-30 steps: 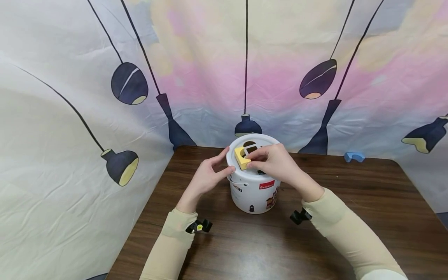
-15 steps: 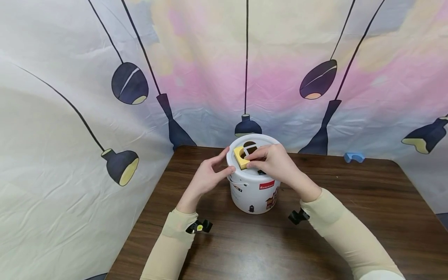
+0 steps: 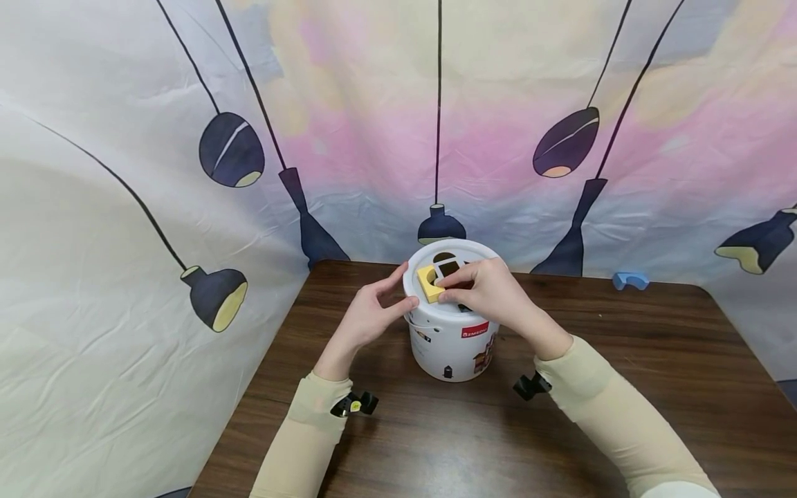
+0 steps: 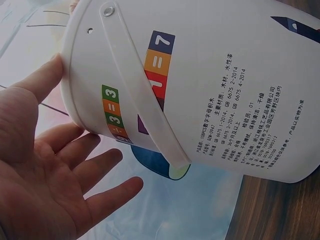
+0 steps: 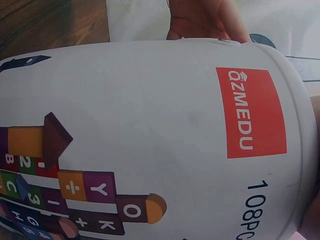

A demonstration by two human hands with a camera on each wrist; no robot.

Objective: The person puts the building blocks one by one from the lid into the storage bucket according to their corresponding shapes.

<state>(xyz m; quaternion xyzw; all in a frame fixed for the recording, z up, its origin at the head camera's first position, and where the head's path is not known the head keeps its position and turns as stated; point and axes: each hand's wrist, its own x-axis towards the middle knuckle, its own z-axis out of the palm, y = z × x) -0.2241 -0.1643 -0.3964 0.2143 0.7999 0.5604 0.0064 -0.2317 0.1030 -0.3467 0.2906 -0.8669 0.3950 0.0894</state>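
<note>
A white bucket [image 3: 432, 356] with printed pictures stands on the table, its white lid [image 3: 414, 294] on top. The lid has dark cut-outs, one round and one square. My right hand [image 3: 492, 294] pinches a yellow arch-shaped block [image 3: 426, 279] between thumb and fingers, right over the lid's left part. Some of the block's right side is hidden by the fingertips. On the bucket's left, my left hand [image 3: 364, 315] touches the rim with spread, fairly straight fingers. The left wrist view shows this hand [image 4: 40, 165] beside the bucket's pale carrying handle [image 4: 142, 90].
A blue arch-shaped block [image 3: 631, 279] lies at the back right of the brown wooden table [image 3: 623, 332]. Behind the table's far edge hangs a cloth [image 3: 373, 138] printed with lamps. Each wrist wears a small black camera.
My right hand has shifted very slightly left with the yellow block, and more of the lid's square cut-out shows. The left hand and the bucket have stayed in place.
</note>
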